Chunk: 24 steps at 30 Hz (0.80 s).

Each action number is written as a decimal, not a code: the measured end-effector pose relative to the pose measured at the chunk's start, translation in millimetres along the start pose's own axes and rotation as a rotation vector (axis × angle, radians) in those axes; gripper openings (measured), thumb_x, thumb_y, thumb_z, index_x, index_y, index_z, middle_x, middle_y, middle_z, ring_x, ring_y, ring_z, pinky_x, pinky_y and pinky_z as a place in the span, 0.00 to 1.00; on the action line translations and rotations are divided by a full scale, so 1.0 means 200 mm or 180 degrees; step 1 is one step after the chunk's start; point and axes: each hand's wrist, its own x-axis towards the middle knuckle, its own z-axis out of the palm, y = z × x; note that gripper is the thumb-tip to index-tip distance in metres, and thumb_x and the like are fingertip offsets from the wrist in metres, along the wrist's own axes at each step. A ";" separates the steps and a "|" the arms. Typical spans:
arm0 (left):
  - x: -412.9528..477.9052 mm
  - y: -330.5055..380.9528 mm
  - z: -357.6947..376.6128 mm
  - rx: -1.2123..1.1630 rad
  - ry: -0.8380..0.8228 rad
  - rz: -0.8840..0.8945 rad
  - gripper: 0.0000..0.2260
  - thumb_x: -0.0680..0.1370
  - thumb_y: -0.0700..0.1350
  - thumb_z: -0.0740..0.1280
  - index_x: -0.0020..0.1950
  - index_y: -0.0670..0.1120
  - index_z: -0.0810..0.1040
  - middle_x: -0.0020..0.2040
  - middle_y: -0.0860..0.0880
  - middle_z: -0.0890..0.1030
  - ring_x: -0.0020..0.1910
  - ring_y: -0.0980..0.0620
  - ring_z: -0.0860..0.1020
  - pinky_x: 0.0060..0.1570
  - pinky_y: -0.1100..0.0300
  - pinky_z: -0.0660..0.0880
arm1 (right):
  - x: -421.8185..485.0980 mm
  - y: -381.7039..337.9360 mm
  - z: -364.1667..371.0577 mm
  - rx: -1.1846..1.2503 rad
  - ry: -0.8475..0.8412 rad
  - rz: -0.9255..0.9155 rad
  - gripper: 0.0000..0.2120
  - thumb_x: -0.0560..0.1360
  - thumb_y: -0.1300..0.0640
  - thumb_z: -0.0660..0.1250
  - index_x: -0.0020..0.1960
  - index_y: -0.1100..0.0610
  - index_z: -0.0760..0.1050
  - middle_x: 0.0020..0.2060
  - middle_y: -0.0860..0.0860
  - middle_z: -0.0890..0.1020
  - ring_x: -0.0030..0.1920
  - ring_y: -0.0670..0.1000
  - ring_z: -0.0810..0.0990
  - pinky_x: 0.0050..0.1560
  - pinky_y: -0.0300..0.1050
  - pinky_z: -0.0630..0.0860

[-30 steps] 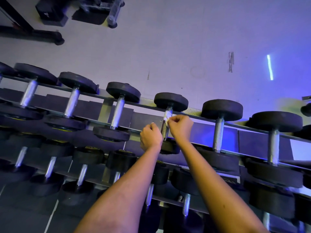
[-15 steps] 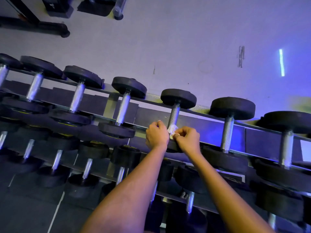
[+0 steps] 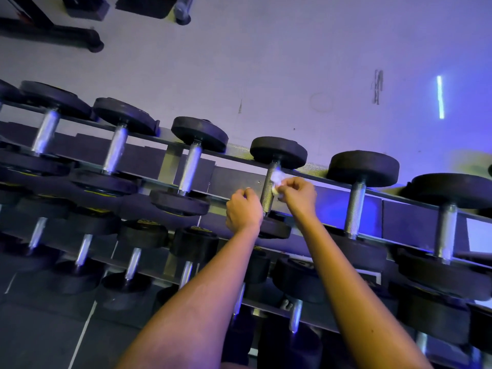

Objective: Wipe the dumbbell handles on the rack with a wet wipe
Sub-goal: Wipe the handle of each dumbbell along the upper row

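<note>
The dumbbell rack (image 3: 171,159) carries rows of black dumbbells with steel handles. On the top row, one dumbbell's knurled handle (image 3: 267,199) stands between my two hands. My right hand (image 3: 299,194) pinches a crumpled white wet wipe (image 3: 275,179) and presses it to the upper right side of that handle, just under the far weight head (image 3: 278,151). My left hand (image 3: 243,210) is curled into a fist right beside the handle's left side, with nothing visible in it. The near weight head is partly hidden by my left wrist.
More dumbbells flank this one on the top row, left (image 3: 190,169) and right (image 3: 355,206), with further rows below. Behind the rack lies pale floor (image 3: 266,62). A black machine base (image 3: 53,30) stands at the far upper left.
My right hand slid the wipe down the handle to its lower part, then back up near the far head. My left hand stayed beside the handle.
</note>
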 end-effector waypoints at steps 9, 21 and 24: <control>0.00 0.00 -0.01 -0.0073 -0.0009 -0.0016 0.14 0.79 0.49 0.56 0.51 0.46 0.80 0.52 0.43 0.80 0.45 0.44 0.71 0.46 0.53 0.66 | -0.12 0.01 0.07 -0.0749 0.0433 -0.0608 0.06 0.73 0.62 0.68 0.48 0.60 0.81 0.40 0.53 0.82 0.41 0.51 0.78 0.42 0.41 0.70; 0.00 -0.02 0.00 -0.0195 0.0008 0.0032 0.14 0.79 0.51 0.56 0.59 0.51 0.77 0.57 0.45 0.80 0.56 0.41 0.75 0.50 0.52 0.67 | -0.08 -0.02 0.06 -0.1922 -0.0102 -0.1292 0.11 0.72 0.55 0.69 0.35 0.61 0.77 0.30 0.57 0.78 0.34 0.58 0.73 0.35 0.48 0.68; 0.01 -0.01 0.00 -0.0168 0.0010 0.0041 0.14 0.79 0.51 0.56 0.60 0.51 0.77 0.57 0.45 0.80 0.56 0.41 0.75 0.49 0.53 0.65 | -0.14 0.00 0.07 -0.1946 -0.0261 -0.1309 0.10 0.72 0.55 0.68 0.36 0.61 0.80 0.31 0.59 0.81 0.34 0.59 0.77 0.36 0.47 0.72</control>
